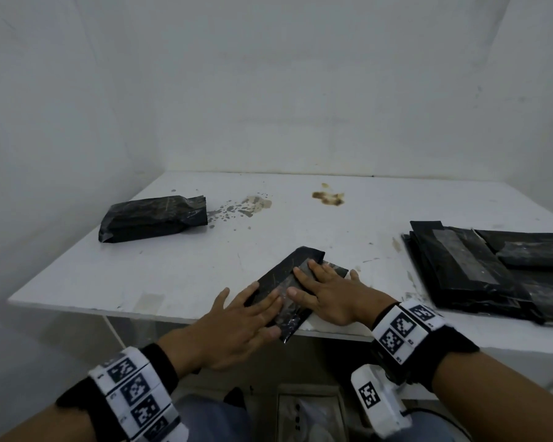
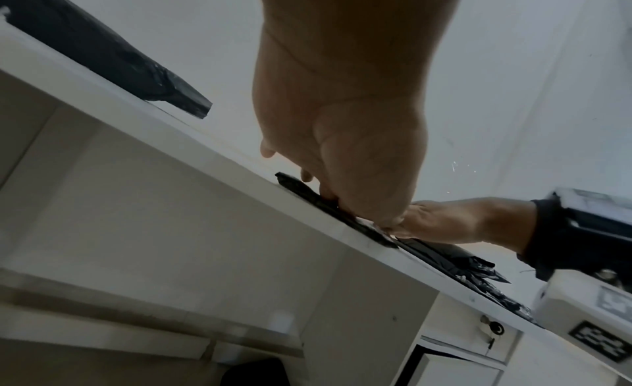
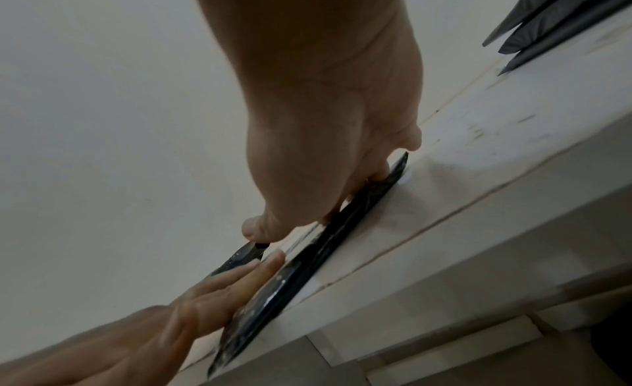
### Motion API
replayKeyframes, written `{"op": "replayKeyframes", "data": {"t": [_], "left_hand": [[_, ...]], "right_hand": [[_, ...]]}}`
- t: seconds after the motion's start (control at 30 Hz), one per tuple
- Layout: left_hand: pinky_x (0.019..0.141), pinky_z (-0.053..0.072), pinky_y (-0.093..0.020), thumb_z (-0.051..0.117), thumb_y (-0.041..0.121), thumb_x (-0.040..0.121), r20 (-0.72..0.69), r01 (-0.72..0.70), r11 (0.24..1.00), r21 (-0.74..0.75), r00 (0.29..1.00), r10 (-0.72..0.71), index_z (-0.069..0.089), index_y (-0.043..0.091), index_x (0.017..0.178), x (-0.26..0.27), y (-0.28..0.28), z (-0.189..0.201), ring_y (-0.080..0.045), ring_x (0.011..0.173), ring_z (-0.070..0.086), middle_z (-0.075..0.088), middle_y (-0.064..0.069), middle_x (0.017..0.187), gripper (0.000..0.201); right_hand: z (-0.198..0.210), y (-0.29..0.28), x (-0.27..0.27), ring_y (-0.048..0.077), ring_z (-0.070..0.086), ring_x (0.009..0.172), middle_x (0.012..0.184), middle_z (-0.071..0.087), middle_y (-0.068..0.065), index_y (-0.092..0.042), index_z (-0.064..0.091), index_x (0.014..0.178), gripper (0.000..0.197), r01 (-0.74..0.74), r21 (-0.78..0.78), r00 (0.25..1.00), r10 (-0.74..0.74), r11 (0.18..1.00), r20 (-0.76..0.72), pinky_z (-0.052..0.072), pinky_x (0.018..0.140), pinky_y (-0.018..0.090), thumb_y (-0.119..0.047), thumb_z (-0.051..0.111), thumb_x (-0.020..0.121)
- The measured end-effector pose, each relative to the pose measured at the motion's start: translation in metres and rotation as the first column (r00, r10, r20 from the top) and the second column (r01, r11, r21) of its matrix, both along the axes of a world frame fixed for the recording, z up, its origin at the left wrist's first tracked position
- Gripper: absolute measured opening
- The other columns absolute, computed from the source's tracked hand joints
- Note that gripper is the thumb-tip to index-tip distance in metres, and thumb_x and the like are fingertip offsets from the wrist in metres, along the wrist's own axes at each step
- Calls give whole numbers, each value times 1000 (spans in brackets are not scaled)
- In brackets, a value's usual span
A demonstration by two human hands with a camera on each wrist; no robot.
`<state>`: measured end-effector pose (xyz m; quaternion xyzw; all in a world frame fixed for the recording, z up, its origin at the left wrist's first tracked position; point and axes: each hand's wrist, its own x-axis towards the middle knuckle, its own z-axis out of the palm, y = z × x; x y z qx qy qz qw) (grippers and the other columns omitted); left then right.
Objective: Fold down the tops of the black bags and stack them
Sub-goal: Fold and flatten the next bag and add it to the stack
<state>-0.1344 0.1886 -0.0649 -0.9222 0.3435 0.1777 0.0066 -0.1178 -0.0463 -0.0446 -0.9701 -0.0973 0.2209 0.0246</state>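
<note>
Your left hand and right hand lie flat, fingers straight, pressing the black bag at the table's near edge. Only the head view shows the bulging bag far left. The stack lies right.

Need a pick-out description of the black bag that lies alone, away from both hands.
On the white table, look to the far left corner. The plump black bag lies there on its side, alone; unlike the flat bags stacked at right, it is bulging, untouched.
</note>
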Motion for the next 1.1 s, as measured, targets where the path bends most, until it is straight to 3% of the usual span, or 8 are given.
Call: {"op": "replayKeyframes", "data": {"t": [0.13,0.3,0.4,0.5,0.77,0.87,1.0,1.1], "left_hand": [[124,-5,-47,0,78,83,-68,-25,998,-58,997,21,2,42,158,-7,14,5,-7,150,-21,-9,26,163,83],[100,47,-26,53,46,100,-108,-216,794,-567,976,189,61,38,130,13,12,20,7,115,53,64,18,126,33],[84,44,-17,58,38,99,-94,-334,696,-635,928,359,57,32,131,28,-8,26,-9,114,58,59,10,130,32],[91,41,-25,55,47,99,-140,-438,762,-477,894,427,45,21,146,42,-25,29,-21,122,56,53,-5,141,55],[80,53,-25,74,31,90,-397,-632,622,-462,775,492,52,11,140,48,-46,26,-20,100,68,68,-8,117,58],[65,56,-22,77,23,88,-528,-679,512,-526,733,428,62,12,121,42,-49,29,-14,82,73,74,-3,95,38],[84,61,-42,71,23,93,-608,-692,429,-581,719,337,60,22,119,31,-62,39,-21,93,73,74,-6,103,28],[75,60,-34,63,22,99,-602,-650,415,-636,755,259,63,23,123,23,-80,56,-22,95,72,74,-9,105,25]], "right_hand": [[-5,-1,1,25,-14,153,164,-24,-1,-38,-15,156,75,0,16,1000,0,1000,8,-6,116,67,-73,11,94],[1,-11,1,27,-3,154,168,-2,-1,-36,11,159,72,30,280,996,-51,960,69,-1,118,65,-70,23,96],[0,-15,-7,29,31,147,157,39,1,-32,39,148,55,64,425,951,-185,903,248,28,115,57,-55,47,99],[-3,-13,-20,22,61,109,119,64,0,-26,52,127,38,172,423,853,-349,890,389,52,87,39,-47,54,95],[3,-5,-42,4,57,73,93,61,-5,-29,42,115,41,333,699,846,-528,633,76,38,50,15,-41,70,88],[9,-9,-46,9,63,83,101,64,-3,-28,41,123,46,362,747,840,-543,557,-3,43,56,18,-38,70,88],[19,-21,-53,7,62,87,100,58,-9,-28,42,127,47,357,799,818,-576,484,-16,47,62,21,-30,69,89],[36,-40,-60,2,62,82,96,55,-16,-28,45,126,45,308,824,799,-599,475,47,51,59,15,-25,70,88]]}}
